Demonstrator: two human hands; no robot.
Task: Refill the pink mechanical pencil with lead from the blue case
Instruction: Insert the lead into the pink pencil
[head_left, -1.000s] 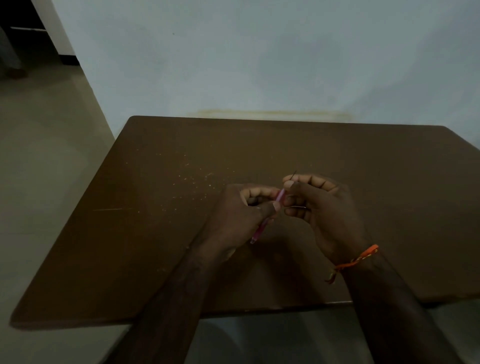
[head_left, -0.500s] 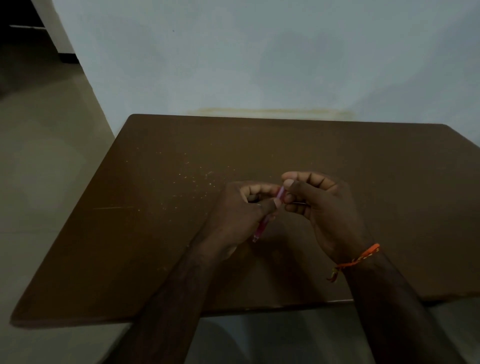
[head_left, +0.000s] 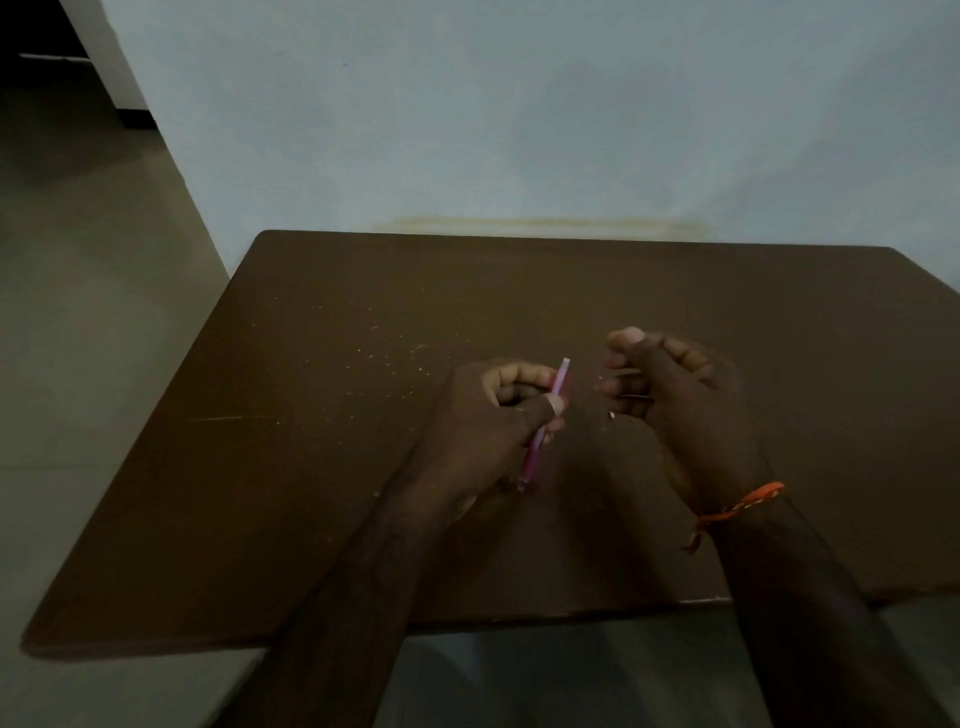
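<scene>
— Where's the pink pencil (head_left: 540, 441)?
— Mid-frame, tilted, above the brown table (head_left: 311, 467); the left hand (head_left: 488, 431) has its grip closed around it.
— The right hand (head_left: 670, 410)?
— Just beside, apart, fingers curled; its contents are too dim to tell.

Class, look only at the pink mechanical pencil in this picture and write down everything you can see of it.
The pink mechanical pencil is a slim pink barrel, plastic by its look. It is held in the left hand, above the brown table, tilted with its pale upper end pointing up and away and its darker tip toward the person. Fingers wrap its middle, hiding that part. The right hand is close by, not touching it. Whether its cap is on cannot be told.
</scene>
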